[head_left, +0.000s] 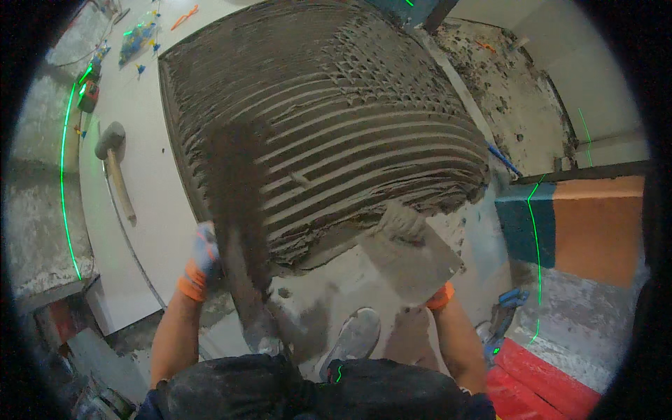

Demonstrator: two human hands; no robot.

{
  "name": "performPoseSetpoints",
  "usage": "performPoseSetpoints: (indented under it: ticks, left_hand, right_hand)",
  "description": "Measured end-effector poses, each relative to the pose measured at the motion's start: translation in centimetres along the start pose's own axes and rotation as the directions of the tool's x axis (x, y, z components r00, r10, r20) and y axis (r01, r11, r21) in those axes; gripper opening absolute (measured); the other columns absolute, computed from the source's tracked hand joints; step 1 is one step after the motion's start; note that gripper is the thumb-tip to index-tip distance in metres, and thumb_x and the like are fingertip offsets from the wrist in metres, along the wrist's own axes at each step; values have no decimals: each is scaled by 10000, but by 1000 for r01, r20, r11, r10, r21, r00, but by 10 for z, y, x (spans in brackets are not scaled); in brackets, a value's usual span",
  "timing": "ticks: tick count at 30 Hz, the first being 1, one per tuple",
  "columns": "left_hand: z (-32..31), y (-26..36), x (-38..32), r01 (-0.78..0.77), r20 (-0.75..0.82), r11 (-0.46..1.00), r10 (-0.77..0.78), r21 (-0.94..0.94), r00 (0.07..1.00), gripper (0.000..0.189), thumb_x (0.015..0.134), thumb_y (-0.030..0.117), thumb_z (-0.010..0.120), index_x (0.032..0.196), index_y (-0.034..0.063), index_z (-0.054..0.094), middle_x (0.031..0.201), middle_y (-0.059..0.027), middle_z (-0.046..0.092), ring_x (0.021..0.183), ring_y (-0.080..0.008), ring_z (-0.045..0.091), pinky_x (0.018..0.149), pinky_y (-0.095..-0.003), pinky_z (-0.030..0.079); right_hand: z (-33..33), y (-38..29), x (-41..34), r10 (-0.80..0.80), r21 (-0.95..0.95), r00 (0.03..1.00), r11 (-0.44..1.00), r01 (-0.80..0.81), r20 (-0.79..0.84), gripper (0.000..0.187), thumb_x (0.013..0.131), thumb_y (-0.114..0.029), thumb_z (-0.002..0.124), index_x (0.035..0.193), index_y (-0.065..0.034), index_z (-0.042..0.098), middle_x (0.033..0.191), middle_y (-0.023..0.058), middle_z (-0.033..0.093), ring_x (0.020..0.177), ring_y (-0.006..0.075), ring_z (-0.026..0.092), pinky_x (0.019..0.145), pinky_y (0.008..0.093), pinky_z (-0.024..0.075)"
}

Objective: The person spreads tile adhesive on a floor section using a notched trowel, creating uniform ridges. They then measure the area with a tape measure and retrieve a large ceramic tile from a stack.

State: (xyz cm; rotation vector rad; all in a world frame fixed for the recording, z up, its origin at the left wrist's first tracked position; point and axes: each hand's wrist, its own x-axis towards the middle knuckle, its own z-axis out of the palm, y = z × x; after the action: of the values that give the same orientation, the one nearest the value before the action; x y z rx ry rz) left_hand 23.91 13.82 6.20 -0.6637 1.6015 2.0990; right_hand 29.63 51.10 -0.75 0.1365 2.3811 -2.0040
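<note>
My left hand [206, 249], in a pale glove with an orange cuff, is at the left edge of a bed of grey mortar [252, 68]. It is closed on a long dark trowel [236, 205], blurred, whose edge meets the mortar; its handle is hidden. Curved parallel ridges run rightward from that trowel across the mortar. My right hand [441, 296] grips a flat square-ended trowel [415, 268] by a handle that I cannot see. The blade hides most of this hand, leaving mainly the orange cuff. A lump of wet mortar [401, 223] rests on its far part.
Left lies a large white tile [152, 252] bearing a rubber mallet [111, 142], a cable [131, 241], a red-and-black device [88, 97] and a bag of tile spacers [137, 42]. My shoe [359, 333] stands by the mortar. Right are a painted ledge [598, 231] and a blue-handled tool [512, 299].
</note>
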Motion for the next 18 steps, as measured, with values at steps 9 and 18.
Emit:
performPoseSetpoints:
  ticks: [9, 18]
  left_hand:
    - [-22, 18, 3, -224, 38, 937, 242, -267, 969, 265, 695, 190, 536, 911, 49, 478, 771, -62, 529, 658, -182, 525, 579, -310, 455]
    - [29, 26, -13, -371, 135, 451, 473, 812, 871, 111, 550, 74, 557, 648, 52, 510, 580, -29, 495, 516, -158, 498, 455, -265, 389]
  right_hand:
    - [-28, -23, 21, 323, -902, 864, 327, 281, 386, 138, 558, -218, 539, 614, -104, 484, 554, 62, 511, 497, 248, 495, 430, 318, 380]
    - [-28, 23, -15, 318, 439, 945, 840, -320, 80, 241, 670, -275, 509, 791, -67, 511, 815, 68, 525, 728, 181, 513, 556, 292, 415]
